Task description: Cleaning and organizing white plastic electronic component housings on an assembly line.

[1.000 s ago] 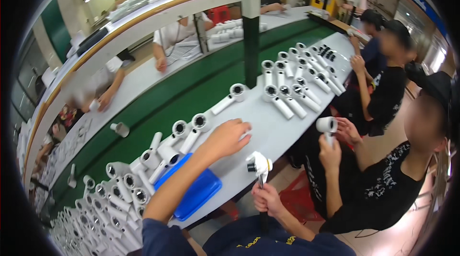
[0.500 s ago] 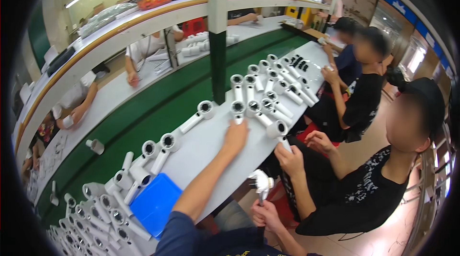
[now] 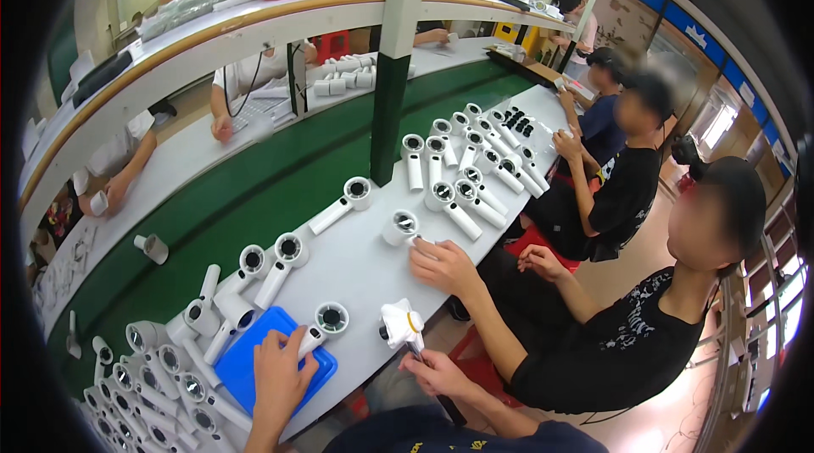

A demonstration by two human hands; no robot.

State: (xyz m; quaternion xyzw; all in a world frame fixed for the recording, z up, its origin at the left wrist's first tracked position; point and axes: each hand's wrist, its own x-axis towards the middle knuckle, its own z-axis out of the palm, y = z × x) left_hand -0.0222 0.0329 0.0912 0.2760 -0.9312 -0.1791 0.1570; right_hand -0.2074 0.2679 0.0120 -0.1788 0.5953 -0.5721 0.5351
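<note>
- My left hand (image 3: 281,368) is partly curled, with fingers and thumb on the handle of a white dryer-shaped part (image 3: 313,340).
- Its round head is just beside my blue tray (image 3: 240,360).
- My right hand (image 3: 437,373) is closed around a dark stick (image 3: 452,410) with a white cloth top (image 3: 395,322).
- Farther out, a co-worker's hand (image 3: 444,266) reaches to another white part (image 3: 399,228).
- More white parts (image 3: 140,398) crowd my left.

Smooth plastic handheld fan (image 3: 331,318)
</note>
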